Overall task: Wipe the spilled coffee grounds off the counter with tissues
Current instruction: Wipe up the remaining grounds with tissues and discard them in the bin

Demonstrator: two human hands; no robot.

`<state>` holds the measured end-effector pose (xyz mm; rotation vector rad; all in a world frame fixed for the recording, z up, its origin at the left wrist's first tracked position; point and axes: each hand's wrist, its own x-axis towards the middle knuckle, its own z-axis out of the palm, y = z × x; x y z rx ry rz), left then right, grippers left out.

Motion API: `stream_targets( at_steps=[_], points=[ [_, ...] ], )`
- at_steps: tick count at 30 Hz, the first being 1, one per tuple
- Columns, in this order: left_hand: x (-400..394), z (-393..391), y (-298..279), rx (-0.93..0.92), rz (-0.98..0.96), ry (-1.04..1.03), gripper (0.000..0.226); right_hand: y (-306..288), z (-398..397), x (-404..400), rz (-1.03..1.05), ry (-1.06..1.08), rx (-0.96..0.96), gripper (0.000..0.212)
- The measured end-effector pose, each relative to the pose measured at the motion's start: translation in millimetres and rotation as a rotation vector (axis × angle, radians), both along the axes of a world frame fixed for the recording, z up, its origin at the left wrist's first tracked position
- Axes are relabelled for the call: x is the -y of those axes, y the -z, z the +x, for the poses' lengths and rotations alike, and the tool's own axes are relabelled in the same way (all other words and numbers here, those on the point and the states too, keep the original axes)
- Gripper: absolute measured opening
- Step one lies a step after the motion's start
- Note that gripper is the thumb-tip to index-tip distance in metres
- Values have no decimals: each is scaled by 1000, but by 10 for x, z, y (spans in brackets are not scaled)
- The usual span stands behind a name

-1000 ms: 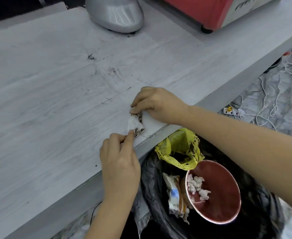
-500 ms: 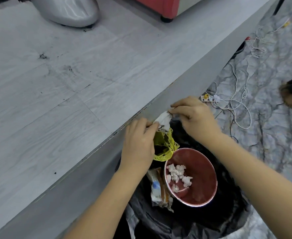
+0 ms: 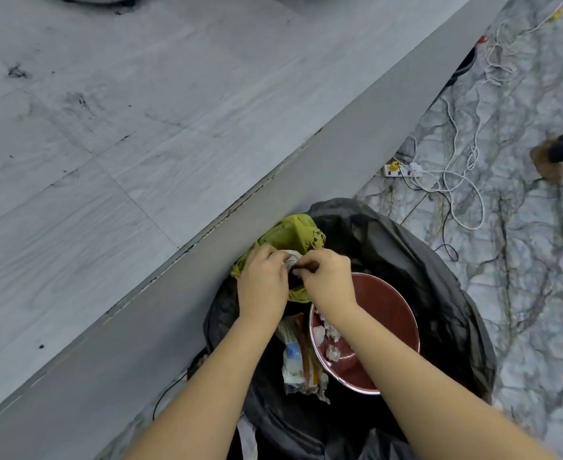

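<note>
Tissue (image 3: 291, 258), white with dark smears, crumpled small, pinched between both hands above the bin. Left hand (image 3: 263, 282) curled round its left side, fingers bent in. Right hand (image 3: 328, 282) pinching the right side, fingertips (image 3: 301, 268) drawn tight together, dark matter at the pinch. Directly beneath: yellow bag (image 3: 285, 234), speckled dark, at the rim of a black bin liner (image 3: 439, 277). Inside the liner, red bowl (image 3: 386, 313) holding white wads, crushed wrapper (image 3: 295, 360) to its left. Counter (image 3: 140, 144), pale wood grain, to the left, off the hands; coffee grounds (image 3: 17, 73) smudged at far left, loose specks along seams and edge. Floor to the right: power strip (image 3: 399, 169), white cables (image 3: 466, 180).
</note>
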<state>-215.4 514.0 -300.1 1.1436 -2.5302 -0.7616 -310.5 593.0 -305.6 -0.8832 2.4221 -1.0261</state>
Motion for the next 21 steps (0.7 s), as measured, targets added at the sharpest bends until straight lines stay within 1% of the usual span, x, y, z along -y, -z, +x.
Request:
stream_targets(
  at_steps=[2,5,8,9,11,15,21],
  points=[
    [16,-52,106,61,37,55,21,119,48,15,44,-1,52,22],
    [36,-85,189,204,101,129,27,159,83,8,124,-28,80,40],
    [28,-75,200,331,169,213,54,105,116,-53,158,-56,91,44],
    [30,-69,193,345,175,229,56,72,126,-78,150,-52,87,43],
    [35,-68,161,330,170,250,51,-2,139,-120,126,-41,75,40],
    [-24,30,35,193,118,253,44,-205,214,-200,75,-67,44,34],
    [-144,569,-479,36,97,200,35,-657,502,-412,51,-127,-29,26]
  ],
)
